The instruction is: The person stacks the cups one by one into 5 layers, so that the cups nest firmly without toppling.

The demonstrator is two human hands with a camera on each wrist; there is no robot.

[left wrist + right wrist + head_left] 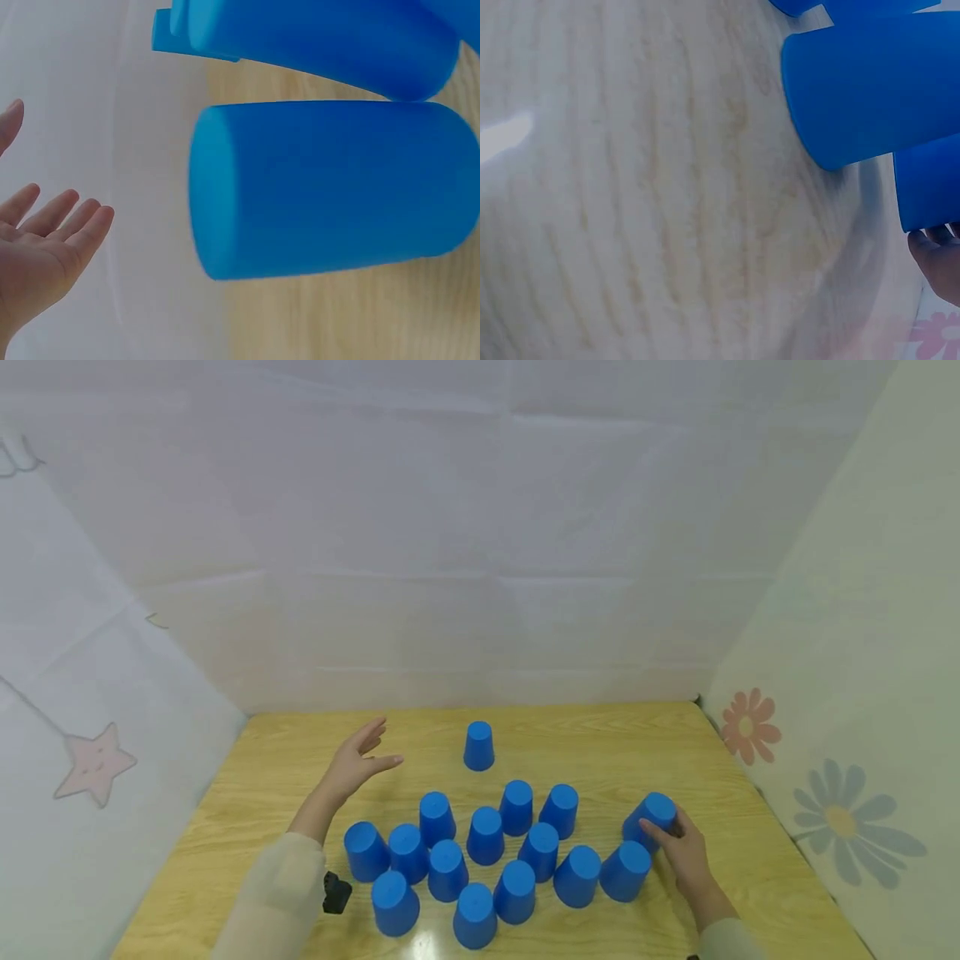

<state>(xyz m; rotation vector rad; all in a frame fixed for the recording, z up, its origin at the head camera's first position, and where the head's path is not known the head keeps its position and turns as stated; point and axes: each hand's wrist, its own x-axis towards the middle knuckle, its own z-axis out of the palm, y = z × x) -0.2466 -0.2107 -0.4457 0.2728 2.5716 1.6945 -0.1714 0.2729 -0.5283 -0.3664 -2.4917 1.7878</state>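
Observation:
My right hand (681,850) grips an upside-down blue plastic cup (649,820) at the right end of the group, thumb on the near side. In the right wrist view that cup (926,184) shows partly behind a nearer cup (870,94). Just in front of it in the head view stands another cup (626,871). My left hand (358,763) is raised above the table at left, fingers extended and thumb apart, holding nothing. In the left wrist view the hand (37,259) has its palm turned up, beside a large near cup (337,187).
Several upside-down blue cups, such as this middle one (485,837), stand close together across the front of the wooden table (277,760). A lone cup (478,747) stands farther back. Pale sheeting (480,543) rises behind the table and on both sides.

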